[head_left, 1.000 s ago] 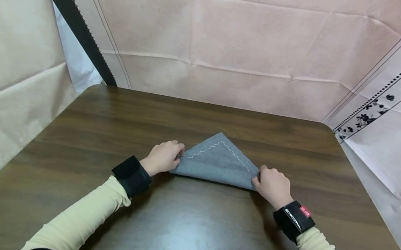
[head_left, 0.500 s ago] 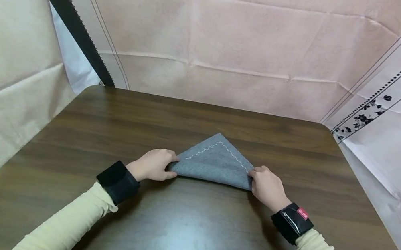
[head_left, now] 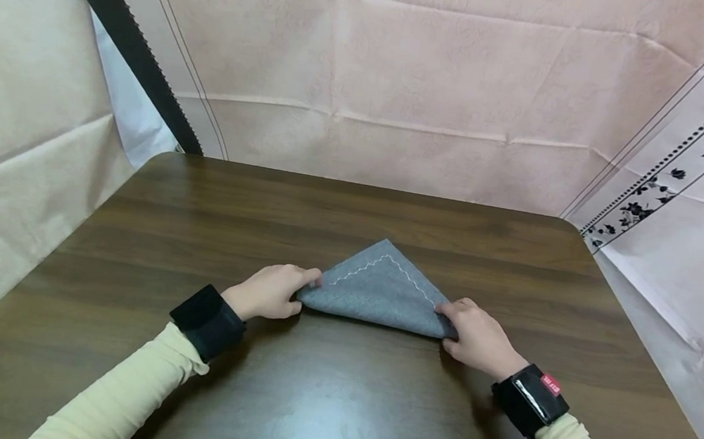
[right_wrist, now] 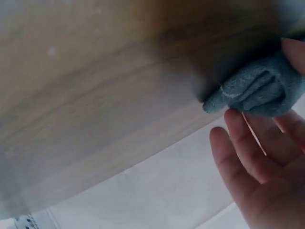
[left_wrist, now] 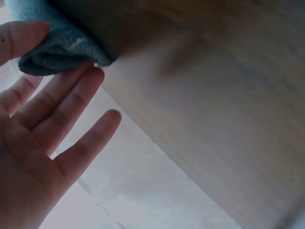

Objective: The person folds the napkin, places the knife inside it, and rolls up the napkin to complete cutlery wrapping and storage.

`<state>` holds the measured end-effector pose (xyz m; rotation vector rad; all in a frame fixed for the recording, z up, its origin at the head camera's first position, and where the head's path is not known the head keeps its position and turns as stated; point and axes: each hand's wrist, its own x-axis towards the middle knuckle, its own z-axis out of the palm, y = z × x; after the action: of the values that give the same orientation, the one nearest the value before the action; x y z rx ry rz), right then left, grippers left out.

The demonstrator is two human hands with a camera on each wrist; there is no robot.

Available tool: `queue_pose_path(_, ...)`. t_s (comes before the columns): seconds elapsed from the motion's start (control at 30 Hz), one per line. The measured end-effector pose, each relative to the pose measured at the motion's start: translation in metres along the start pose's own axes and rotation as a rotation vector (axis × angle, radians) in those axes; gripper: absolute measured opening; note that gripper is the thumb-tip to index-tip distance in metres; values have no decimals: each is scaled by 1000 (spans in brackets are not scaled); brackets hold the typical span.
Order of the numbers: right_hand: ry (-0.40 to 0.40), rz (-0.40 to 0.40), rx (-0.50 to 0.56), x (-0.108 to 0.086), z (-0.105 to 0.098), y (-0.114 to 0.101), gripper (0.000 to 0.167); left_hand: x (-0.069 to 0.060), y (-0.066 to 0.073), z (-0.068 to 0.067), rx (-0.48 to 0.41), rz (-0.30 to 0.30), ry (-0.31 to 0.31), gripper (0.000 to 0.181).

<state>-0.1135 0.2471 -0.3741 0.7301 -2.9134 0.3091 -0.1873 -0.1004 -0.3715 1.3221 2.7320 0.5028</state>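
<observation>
A grey-blue cloth, folded into a triangle, lies on the brown table with its peak toward the far edge. A white wavy stitched line runs parallel to its two upper sides. My left hand holds the left corner between thumb and fingers; in the left wrist view, the rolled cloth end shows its folded layers there. At the right corner my right hand holds the cloth likewise, thumb on the near side. The right wrist view shows the bunched layers of that cloth end between thumb and fingers.
The wood-grain table has rounded far corners. Behind it hangs a creased pale pink sheet, with a black band at left and a floral strip at right. Both wrists wear black bands.
My left hand has shifted slightly left and spread its thumb from its fingers at the corner. My right hand has changed its hold, its thumb now nearer the front edge. The cloth barely moved.
</observation>
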Motion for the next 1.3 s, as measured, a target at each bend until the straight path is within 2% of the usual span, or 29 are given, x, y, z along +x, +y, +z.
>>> queue_pose_path(0.1, -50, 24, 122, -4, -5, 5, 38, -3, -1, -3, -77, -14, -36, 36)
queue_pose_path(0.23, -117, 15, 245, -7, -10, 13, 35, -5, -5, -5, -169, -29, -91, 35)
queue_pose_path(0.43, -175, 35, 338, -9, -14, 21, 31, -5, -7, -6, -297, -8, -139, 34)
queue_pose_path(0.6, -171, 137, 402, -5, -14, 25, 29, -4, -7, -3, -371, -36, -156, 37)
queue_pose_path(0.7, -128, 186, 395, -1, -11, 25, 29, -2, -5, 0, -343, -54, -125, 36)
queue_pose_path(0.83, -26, 220, 314, 3, -9, 22, 29, 1, -2, 0, -245, -112, -68, 34)
queue_pose_path(0.93, 62, 222, 244, 2, -9, 19, 27, 2, 3, -1, -106, -128, 35, 33)
queue_pose_path(1.0, 124, 196, 200, 0, -9, 16, 24, 1, 8, -1, -6, -100, 133, 33)
queue_pose_path(1.1, 219, 116, 135, -3, -10, 9, 21, 1, 18, -2, 100, -7, 272, 28)
queue_pose_path(1.17, 259, 51, 96, -4, -9, 5, 20, 2, 24, -3, 117, 68, 303, 24)
queue_pose_path(1.23, 271, -2, 60, -4, -8, 3, 22, 3, 28, -2, 123, 126, 294, 23)
queue_pose_path(1.3, 253, -26, 34, -2, -5, 3, 26, 4, 31, 0, 137, 156, 266, 24)
